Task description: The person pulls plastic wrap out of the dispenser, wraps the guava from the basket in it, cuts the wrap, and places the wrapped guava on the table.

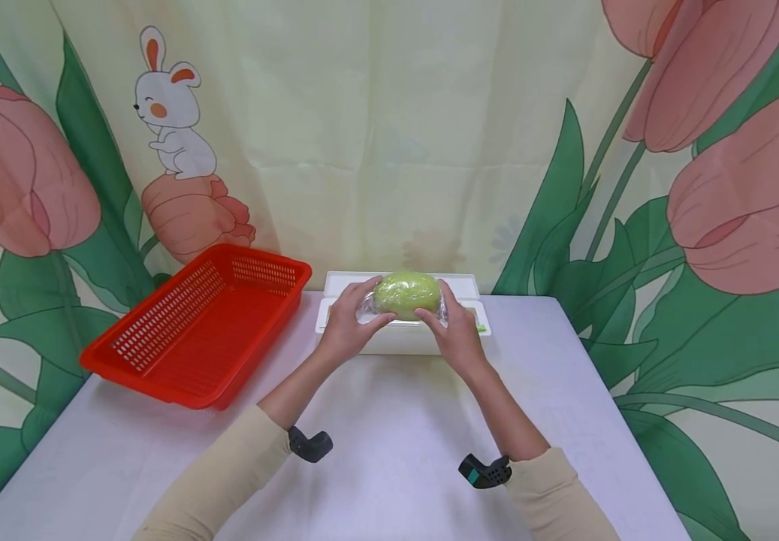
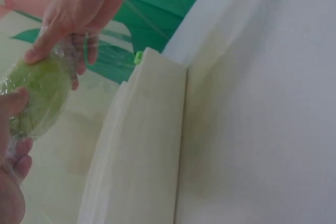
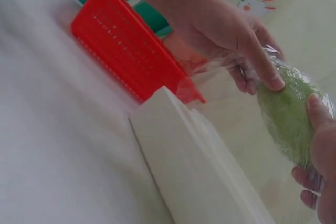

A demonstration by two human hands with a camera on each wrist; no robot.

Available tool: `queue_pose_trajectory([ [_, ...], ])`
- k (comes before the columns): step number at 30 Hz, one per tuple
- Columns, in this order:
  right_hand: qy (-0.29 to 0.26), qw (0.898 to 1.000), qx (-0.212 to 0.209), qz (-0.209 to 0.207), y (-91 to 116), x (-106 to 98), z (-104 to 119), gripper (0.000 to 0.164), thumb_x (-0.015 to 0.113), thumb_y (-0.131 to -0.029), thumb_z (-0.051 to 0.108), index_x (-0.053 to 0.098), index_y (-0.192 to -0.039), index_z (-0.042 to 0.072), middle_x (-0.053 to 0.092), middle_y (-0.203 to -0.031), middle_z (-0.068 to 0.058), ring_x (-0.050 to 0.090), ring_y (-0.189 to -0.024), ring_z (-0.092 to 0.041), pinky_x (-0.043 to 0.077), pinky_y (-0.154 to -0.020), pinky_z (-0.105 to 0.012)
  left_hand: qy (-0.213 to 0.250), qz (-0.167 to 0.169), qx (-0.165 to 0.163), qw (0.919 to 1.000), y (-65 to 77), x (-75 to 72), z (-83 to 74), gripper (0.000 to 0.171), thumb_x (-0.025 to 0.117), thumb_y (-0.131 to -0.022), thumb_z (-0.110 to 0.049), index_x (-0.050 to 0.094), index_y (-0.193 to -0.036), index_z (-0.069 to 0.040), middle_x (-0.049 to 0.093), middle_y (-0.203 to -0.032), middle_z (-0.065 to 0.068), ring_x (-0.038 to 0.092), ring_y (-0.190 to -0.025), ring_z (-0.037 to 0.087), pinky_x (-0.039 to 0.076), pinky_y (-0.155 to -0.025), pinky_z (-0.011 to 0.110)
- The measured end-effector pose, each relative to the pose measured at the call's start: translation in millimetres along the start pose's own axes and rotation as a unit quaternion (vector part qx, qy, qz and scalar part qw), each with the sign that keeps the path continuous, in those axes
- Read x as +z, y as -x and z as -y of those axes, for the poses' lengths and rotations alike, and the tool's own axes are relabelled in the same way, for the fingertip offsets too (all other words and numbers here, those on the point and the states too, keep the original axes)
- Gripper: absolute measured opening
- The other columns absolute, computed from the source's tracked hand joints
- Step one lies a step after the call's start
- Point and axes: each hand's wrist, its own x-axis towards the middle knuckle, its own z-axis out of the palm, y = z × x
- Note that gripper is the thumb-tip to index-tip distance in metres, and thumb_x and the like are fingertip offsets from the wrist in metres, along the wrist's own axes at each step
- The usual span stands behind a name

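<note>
A green oval fruit [image 1: 406, 295], like a small melon, is wrapped in clear cling film. It is held up just above a long white box [image 1: 399, 344]. My left hand [image 1: 351, 323] grips its left end, thumb on the near side. At the right end my right hand [image 1: 458, 334] holds it the same way. Loose film bunches at both ends of the fruit [image 2: 44, 87] in the left wrist view. In the right wrist view, film also trails below the left hand [image 3: 223, 27]. The fingers behind the fruit are partly hidden.
A red plastic basket [image 1: 193, 338] with perforated sides stands left of the box. The box's lid [image 1: 443, 284] is tipped back, and a small green piece [image 1: 481, 328] shows at its right end. A tulip-and-rabbit curtain [image 1: 430, 135] hangs behind the white-covered table [image 1: 389, 451].
</note>
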Motion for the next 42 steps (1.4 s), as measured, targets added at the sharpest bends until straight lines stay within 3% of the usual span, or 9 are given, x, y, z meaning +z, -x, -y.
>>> queue_pose_trajectory([
  [9,0.002,1.000,-0.008,-0.006,1.8,-2.9,4.0,0.070,0.064,-0.090,0.044,0.035,-0.147,0.016,0.063,-0.122,-0.016,0.060,-0.105,-0.031,0.050,-0.091,-0.048,0.009,-0.014,0.012,0.9998,2.1,-2.7,-3.9,0.067,0.083,-0.075,-0.022,0.055,-0.135,-0.015,0.060,-0.121,0.012,0.059,-0.112,0.028,0.052,-0.095,0.044],
  [26,-0.009,1.000,-0.001,-0.001,7.3,-10.1,9.7,0.070,0.060,-0.089,0.051,0.039,-0.145,0.016,0.064,-0.115,-0.016,0.059,-0.101,-0.030,0.052,-0.084,-0.046,0.029,-0.009,0.008,0.9995,8.5,-9.0,-12.4,0.065,0.082,-0.077,-0.026,0.055,-0.135,-0.018,0.060,-0.121,0.011,0.058,-0.110,0.027,0.053,-0.092,0.044],
  [35,-0.034,0.999,0.032,0.025,9.8,-9.4,8.4,0.067,0.054,-0.092,0.054,0.042,-0.142,0.011,0.065,-0.119,-0.015,0.061,-0.103,-0.028,0.052,-0.089,-0.046,0.015,0.040,0.010,0.9990,7.5,-6.6,-11.8,0.079,0.087,-0.071,-0.023,0.046,-0.137,-0.009,0.046,-0.140,0.010,0.048,-0.129,0.028,0.044,-0.108,0.044],
  [42,-0.025,0.998,0.049,0.035,10.0,-10.4,7.4,0.067,0.052,-0.093,0.057,0.045,-0.139,0.009,0.064,-0.121,-0.016,0.061,-0.105,-0.029,0.051,-0.090,-0.047,0.034,0.067,-0.013,0.9971,7.7,-1.5,-7.9,0.083,0.086,-0.071,-0.018,0.040,-0.140,-0.010,0.054,-0.136,0.009,0.054,-0.121,0.027,0.047,-0.104,0.044],
])
